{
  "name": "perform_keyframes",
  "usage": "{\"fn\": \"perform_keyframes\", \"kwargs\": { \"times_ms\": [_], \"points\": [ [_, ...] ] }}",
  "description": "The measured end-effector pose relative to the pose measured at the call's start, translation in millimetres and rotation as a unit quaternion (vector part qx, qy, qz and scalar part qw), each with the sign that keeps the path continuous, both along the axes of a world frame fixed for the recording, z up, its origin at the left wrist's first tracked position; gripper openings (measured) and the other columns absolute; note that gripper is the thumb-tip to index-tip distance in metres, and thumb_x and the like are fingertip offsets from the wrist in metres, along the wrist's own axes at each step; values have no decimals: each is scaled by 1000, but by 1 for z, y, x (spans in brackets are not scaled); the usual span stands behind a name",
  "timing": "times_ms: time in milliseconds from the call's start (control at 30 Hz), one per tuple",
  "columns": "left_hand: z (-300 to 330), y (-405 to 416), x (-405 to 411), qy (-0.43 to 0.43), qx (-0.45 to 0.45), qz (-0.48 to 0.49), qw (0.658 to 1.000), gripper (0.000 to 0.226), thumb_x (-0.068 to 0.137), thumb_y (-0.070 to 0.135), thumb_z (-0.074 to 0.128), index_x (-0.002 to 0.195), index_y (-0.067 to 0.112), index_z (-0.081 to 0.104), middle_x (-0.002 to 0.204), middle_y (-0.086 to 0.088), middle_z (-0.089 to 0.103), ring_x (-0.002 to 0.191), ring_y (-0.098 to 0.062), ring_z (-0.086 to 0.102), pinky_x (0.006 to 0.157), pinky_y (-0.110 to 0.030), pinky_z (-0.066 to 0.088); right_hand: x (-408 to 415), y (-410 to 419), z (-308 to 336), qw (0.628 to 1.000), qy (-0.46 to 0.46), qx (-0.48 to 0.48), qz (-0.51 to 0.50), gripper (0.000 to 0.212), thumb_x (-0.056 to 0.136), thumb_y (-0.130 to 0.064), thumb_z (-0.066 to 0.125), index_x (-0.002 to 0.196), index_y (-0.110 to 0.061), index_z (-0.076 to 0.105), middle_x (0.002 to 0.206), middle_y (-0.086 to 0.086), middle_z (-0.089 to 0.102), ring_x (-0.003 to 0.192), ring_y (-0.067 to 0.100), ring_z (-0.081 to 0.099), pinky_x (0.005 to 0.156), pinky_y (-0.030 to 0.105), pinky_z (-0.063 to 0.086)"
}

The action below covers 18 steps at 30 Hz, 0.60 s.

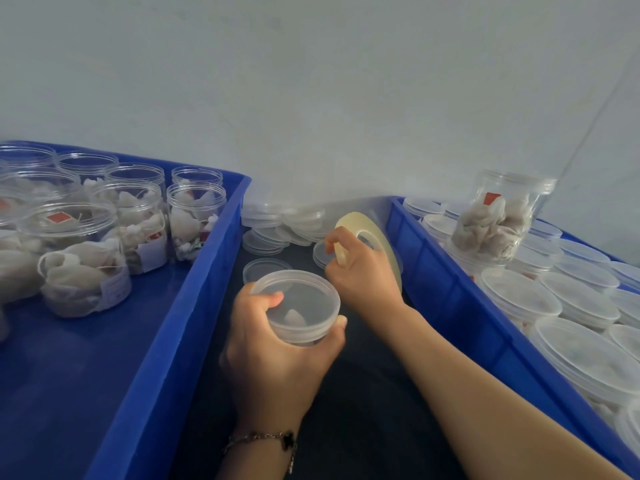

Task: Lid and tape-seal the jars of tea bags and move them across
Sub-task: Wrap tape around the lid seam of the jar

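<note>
Left hand (pixel 277 344): wrapped round a lidded jar (pixel 298 308), held between two blue bins.
Right hand (pixel 363 268): pinching the tape roll (pixel 360 237), just beyond the jar.
Step, judged: taping the seam.
Advice: hold jar steady; lay tape across the lid's lower edge, pressing flat.
Destination: right bin (pixel 450 306), likely.

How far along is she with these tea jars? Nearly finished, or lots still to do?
Partway. Done: the right crate holds many lidded jars, with one more jar lying on top of them. In hand: the left hand grips a lidded jar, while the right hand holds the tape roll. Left: several open jars of tea bags wait in the left crate.
</note>
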<state>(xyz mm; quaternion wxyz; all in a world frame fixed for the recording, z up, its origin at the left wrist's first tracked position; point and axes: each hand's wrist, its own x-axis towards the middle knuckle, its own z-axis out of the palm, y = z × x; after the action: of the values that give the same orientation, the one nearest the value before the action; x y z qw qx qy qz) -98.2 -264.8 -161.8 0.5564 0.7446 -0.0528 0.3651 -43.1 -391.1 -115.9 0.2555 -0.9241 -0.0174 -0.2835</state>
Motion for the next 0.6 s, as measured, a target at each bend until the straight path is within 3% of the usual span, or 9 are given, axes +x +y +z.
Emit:
{"fn": "perform_keyframes", "kwargs": {
  "times_ms": [100, 200, 333, 400, 500, 600],
  "points": [
    [1, 2, -2, -11, -3, -3, 1000, 72, 42, 57, 78, 97, 30, 41, 105, 9, 54, 86, -9, 52, 71, -24, 42, 10, -1, -1, 1000, -3, -18, -10, 22, 81, -10, 50, 86, -32, 46, 58, -3, 46, 53, 19, 49, 48, 31, 39],
    [-1, 1, -12, -39, -9, -37, 998, 69, 43, 62, 69, 98, 28, 44, 111, 12, 56, 88, -4, 57, 72, -19, 48, 28, -15, 1, 994, 32, 9, -105, 15, 90, -12, 47, 99, -21, 53, 71, 8, 56, 71, 30, 58, 58, 34, 43],
    [-1, -1, -10, -77, -18, -52, 996, 71, 44, 57, 73, 99, 22, 46, 115, 13, 57, 96, -2, 59, 75, -17, 50, 36, -10, -15, 992, 104, 14, -65, 28, 90, -19, 51, 116, -29, 50, 97, 13, 61, 87, 31, 59, 75, 41, 50],
    [-3, -1, -9, -77, -8, -56, 995, 72, 44, 59, 73, 99, 22, 46, 117, 20, 53, 97, 5, 55, 77, -9, 47, 32, -6, -28, 989, 148, -4, -15, 52, 89, -30, 58, 135, -36, 34, 107, 6, 61, 95, 25, 59, 80, 38, 48],
    [-4, 1, -9, -81, 1, -66, 995, 73, 45, 59, 73, 101, 21, 45, 118, 21, 49, 98, 12, 50, 79, -1, 40, 30, -10, -42, 969, 221, -106, -37, 72, 92, -30, 55, 146, -27, 7, 100, 6, 60, 87, 22, 59, 74, 33, 43],
    [-2, 2, -10, -80, -4, -76, 994, 72, 47, 59, 73, 102, 21, 45, 118, 16, 52, 100, 11, 50, 81, -1, 40, 27, -10, -53, 954, 203, -211, -63, 48, 91, -34, 53, 129, -19, 28, 101, 4, 62, 87, 20, 61, 71, 31, 43]
  ]
}}
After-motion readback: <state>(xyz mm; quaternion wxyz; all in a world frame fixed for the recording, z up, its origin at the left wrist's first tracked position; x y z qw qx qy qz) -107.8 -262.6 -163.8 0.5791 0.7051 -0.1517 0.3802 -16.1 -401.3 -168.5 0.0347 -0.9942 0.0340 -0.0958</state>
